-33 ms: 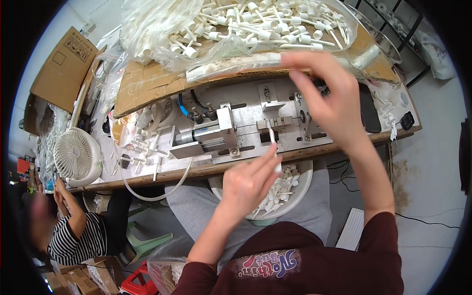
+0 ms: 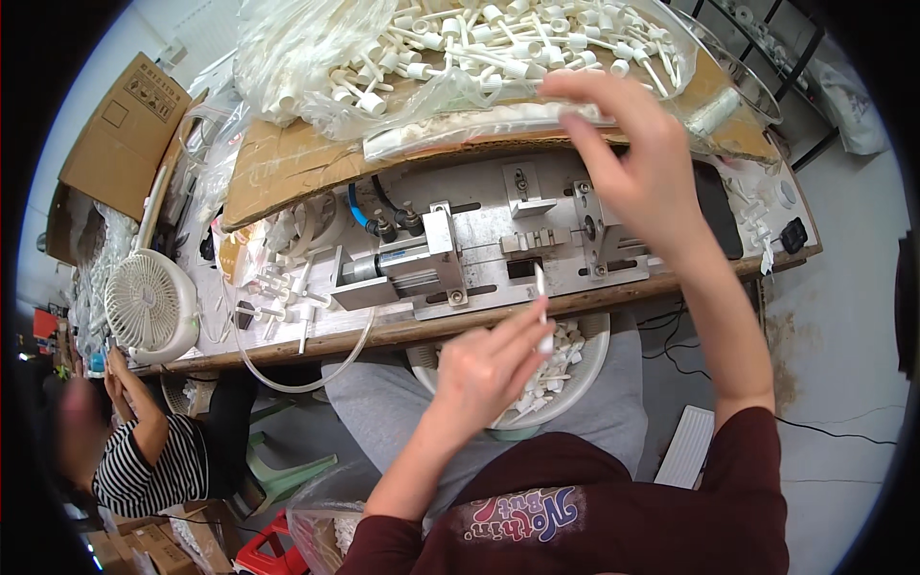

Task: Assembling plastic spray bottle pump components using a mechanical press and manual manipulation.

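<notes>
nothing's moved, same instant | my left hand [image 2: 489, 369] pinches thin white tube [image 2: 541, 305], light, bendy, hold mid-length | right hand [image 2: 632, 158] open, empty, over bag of pump heads [image 2: 460, 48]

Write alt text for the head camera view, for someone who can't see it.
Seen from above, a seated person's left hand holds a thin white tube over a bowl of white plastic parts, while the right hand reaches toward a clear bag of white pump nozzles. Between them, a metal jig sits on the workbench.

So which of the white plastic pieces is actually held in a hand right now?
The thin white tube pinched upright in the left hand, over the bowl; the others lie loose in bowl or bag.
</notes>
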Motion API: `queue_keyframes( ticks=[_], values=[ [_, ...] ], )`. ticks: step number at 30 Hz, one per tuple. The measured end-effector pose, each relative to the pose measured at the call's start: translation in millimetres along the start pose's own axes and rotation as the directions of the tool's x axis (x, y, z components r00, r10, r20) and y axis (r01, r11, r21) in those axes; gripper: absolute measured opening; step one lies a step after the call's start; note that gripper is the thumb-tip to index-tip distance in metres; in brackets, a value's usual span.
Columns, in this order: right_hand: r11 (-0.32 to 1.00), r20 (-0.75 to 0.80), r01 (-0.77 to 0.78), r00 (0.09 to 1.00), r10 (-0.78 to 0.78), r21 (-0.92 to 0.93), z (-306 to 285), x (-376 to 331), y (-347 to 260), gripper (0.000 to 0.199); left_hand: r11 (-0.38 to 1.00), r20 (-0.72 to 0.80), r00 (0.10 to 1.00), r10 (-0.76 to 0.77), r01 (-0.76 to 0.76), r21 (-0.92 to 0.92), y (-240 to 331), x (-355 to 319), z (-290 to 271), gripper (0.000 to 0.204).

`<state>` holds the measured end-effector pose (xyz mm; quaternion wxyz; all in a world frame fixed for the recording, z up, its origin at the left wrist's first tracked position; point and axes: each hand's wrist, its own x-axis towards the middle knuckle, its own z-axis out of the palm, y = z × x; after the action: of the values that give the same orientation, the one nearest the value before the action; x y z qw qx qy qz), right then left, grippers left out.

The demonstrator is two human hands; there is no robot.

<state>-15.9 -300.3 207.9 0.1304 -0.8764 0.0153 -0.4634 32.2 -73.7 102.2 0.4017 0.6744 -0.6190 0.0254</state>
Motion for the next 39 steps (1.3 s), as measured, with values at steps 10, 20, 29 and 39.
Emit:
queue_keyframes(
  ticks=[10, 20, 29, 39],
  values=[
    [0.892, 0.348, -0.122, 0.891, 0.293, -0.436, 67, 61, 60, 0.039, 0.977, 0.024, 0.998, -0.051, 0.055, -0.208, 10, -63, 9, 0.064],
    [0.976, 0.122, -0.025, 0.991, 0.052, -0.214, 60, 43, 76, 0.035, 0.95, -0.049, 0.998, 0.036, -0.049, -0.308, 11, -64, 21, 0.085],
    [0.486, 0.217, -0.538, 0.792, 0.57, 0.689, 8, 58, 57, 0.03, 0.959, -0.079, 0.997, 0.023, -0.044, -0.279, 12, -59, 15, 0.064],
    [-0.136, 0.746, -0.782, 0.503, 0.437, 0.608, -4, -72, -58, 0.022, 0.963, -0.281, 0.934, 0.221, -0.163, 0.216, 23, 19, -29, 0.041]
  ],
)
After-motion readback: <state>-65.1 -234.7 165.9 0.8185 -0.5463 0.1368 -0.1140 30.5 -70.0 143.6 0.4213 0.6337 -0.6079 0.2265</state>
